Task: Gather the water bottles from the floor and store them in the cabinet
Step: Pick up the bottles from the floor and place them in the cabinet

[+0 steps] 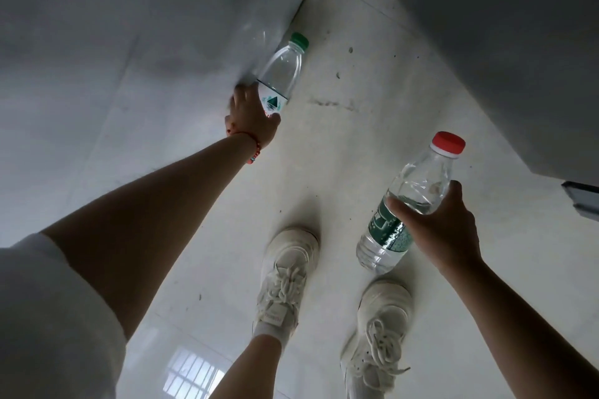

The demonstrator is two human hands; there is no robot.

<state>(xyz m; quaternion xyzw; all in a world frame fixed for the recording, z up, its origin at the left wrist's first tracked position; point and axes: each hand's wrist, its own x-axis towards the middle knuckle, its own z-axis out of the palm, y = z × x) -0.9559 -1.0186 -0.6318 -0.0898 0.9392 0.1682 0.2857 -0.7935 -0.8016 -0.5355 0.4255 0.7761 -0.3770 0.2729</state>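
The pale tiled floor (340,146) fills the middle of the view, glossy enough to mirror a window near the bottom edge; it narrows into a lane between a large grey surface on the left (113,26) and a darker grey panel on the right (502,26); either may belong to the cabinet, but no door, handle or shelf shows, so I cannot tell where the bottles are to go; the person stands bent over, two white sneakers (285,275) planted in the lane

The right hand (444,233) is wrapped round the red-capped bottle (411,204), fingers curled over its label and shoulder, holding it tilted and clear of the floor above the right shoe; the left hand (252,113) is closed round the lower part of the green-capped bottle (283,74), which leans against the left grey surface, cap pointing away; whether its base rests on the floor or is lifted is hidden behind the hand

Risks, as I judge them: with both hands full, opening a cabinet would call for setting a bottle down or tucking it under an arm, and a smooth wet-looking bottle could slip then; the left grasp sits low on the bottle, so it may swing or twist out as it is raised; a dropped bottle would roll on this slick tile; straightening up in so narrow a lane could knock a bottle against either panel

A dark object at the right edge (583,197) is cut off and unidentifiable; label print is too small to read; any further bottles lie out of view
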